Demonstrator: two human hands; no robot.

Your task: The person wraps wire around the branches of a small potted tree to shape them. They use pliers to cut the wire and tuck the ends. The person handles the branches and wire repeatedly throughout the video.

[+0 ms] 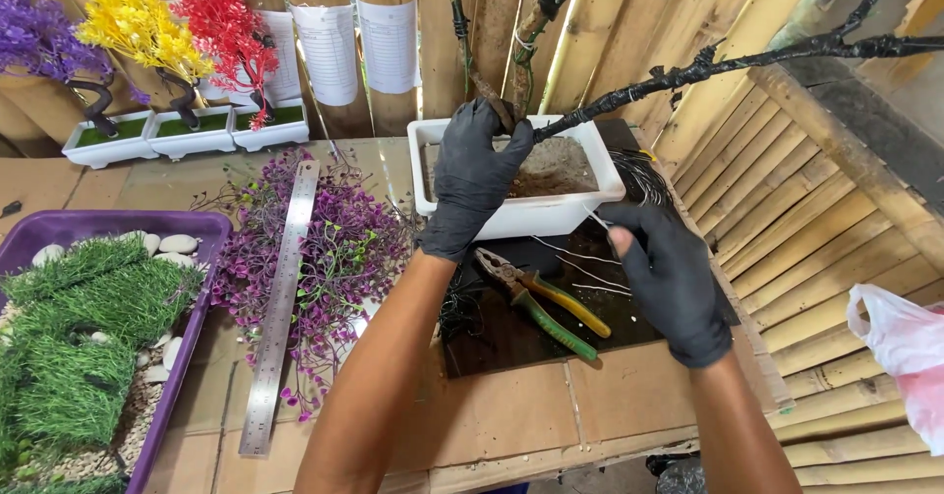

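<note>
cardboard-topped table point(511, 415) (bamboo walls point(806, 219)), left hand point(472, 174) — trunk point(492, 96)

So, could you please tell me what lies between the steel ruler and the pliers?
In the head view, purple artificial foliage and the left forearm lie between the ruler and pliers.

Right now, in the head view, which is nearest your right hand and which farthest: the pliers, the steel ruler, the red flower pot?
From the right hand:
1. Pliers, just left of it.
2. Steel ruler, farther left on the table.
3. Red flower pot, far back left.
</note>
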